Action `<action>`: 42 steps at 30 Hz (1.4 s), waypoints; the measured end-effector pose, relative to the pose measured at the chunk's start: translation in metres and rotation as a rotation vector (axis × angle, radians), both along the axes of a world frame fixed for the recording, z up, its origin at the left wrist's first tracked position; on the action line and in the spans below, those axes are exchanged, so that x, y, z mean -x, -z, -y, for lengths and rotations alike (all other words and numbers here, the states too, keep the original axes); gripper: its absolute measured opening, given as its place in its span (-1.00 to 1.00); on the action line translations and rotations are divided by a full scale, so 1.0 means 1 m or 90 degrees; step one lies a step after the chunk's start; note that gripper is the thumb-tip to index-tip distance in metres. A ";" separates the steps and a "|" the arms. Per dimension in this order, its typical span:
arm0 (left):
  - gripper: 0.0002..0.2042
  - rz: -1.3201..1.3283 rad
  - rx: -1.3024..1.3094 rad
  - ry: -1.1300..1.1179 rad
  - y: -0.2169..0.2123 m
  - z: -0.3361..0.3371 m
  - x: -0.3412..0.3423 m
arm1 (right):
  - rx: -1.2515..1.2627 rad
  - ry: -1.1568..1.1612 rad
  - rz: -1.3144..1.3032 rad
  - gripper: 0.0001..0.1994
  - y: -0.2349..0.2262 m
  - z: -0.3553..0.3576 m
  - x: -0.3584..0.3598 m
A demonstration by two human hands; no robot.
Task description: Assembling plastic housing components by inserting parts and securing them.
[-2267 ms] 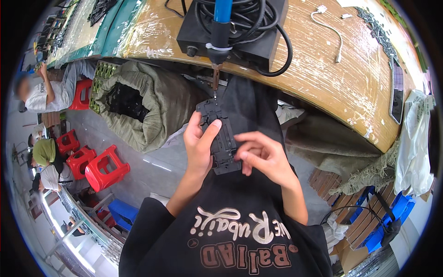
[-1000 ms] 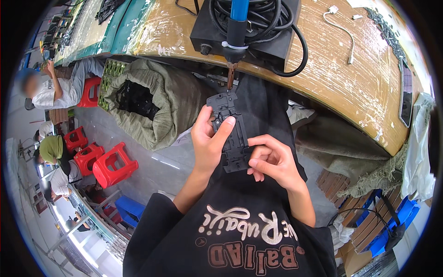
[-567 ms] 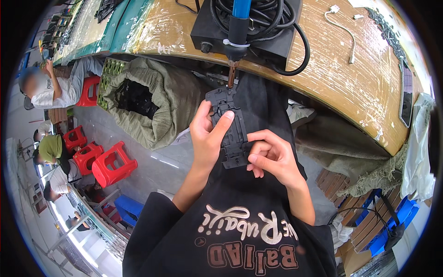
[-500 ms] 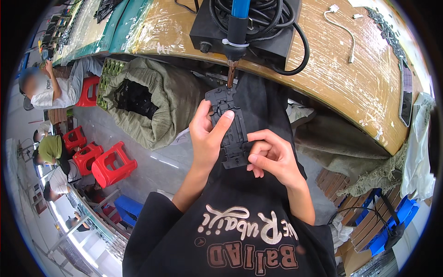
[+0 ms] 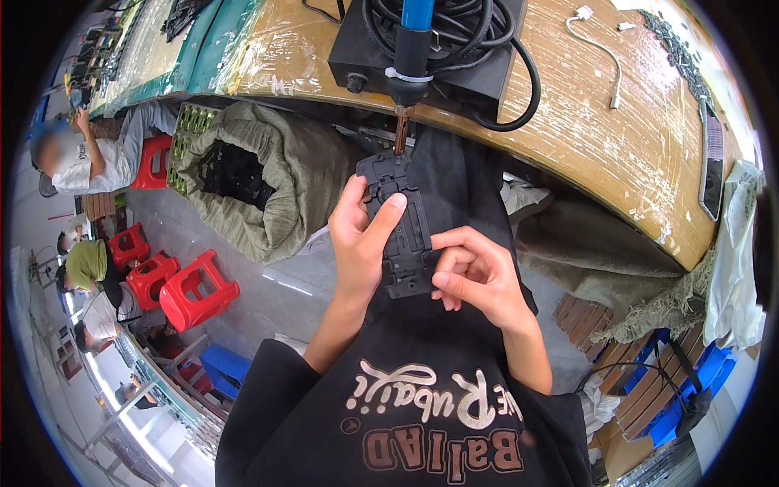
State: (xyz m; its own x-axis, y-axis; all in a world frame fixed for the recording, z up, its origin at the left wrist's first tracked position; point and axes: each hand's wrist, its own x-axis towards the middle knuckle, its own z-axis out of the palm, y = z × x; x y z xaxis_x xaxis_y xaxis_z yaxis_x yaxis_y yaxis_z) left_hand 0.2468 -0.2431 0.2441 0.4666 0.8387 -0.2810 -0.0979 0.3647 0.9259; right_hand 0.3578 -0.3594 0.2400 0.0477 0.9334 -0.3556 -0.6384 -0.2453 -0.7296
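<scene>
Between my hands is a long black moulded plastic part [image 5: 412,219] with ribs and recesses, slanting in front of my shirt. My left hand [image 5: 361,235] grips its left edge, with the thumb laid across the face. Curled fingers of my right hand [image 5: 479,276] meet the lower right edge, index fingertip and thumb against it; what lies behind those fingers is hidden. A soldering iron [image 5: 412,61] with a blue handle and dark collar points down from above. Its copper-coloured tip is at the part's upper end; whether it touches cannot be made out.
Behind the iron, a black control box [image 5: 369,61] with coiled cable sits on the wooden bench [image 5: 592,138]. A white cable [image 5: 600,53] lies to the right. Left of me stand an open woven sack [image 5: 280,178] of black pieces and red stools [image 5: 199,292]. Other people sit at far left.
The whole view has shifted very slightly, with bench and hands alike moving a little left. My grip on the plastic part looks the same.
</scene>
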 end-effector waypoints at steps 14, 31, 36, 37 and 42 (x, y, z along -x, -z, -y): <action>-0.84 -0.012 -0.039 0.005 0.008 0.007 0.005 | 0.002 0.004 0.018 -0.70 0.008 0.008 0.004; -0.84 -0.007 -0.036 0.013 0.013 0.002 0.002 | 0.010 0.012 0.032 -0.71 0.012 0.004 0.003; -0.84 -0.012 -0.052 -0.002 0.010 0.001 0.001 | 0.006 0.013 0.025 -0.71 0.009 0.003 0.002; -0.84 -0.012 -0.049 -0.003 0.010 0.000 0.002 | 0.004 0.012 0.022 -0.71 0.009 0.002 0.002; -0.85 -0.010 -0.037 -0.003 0.006 0.001 0.001 | 0.007 0.012 0.027 -0.71 0.005 0.003 0.003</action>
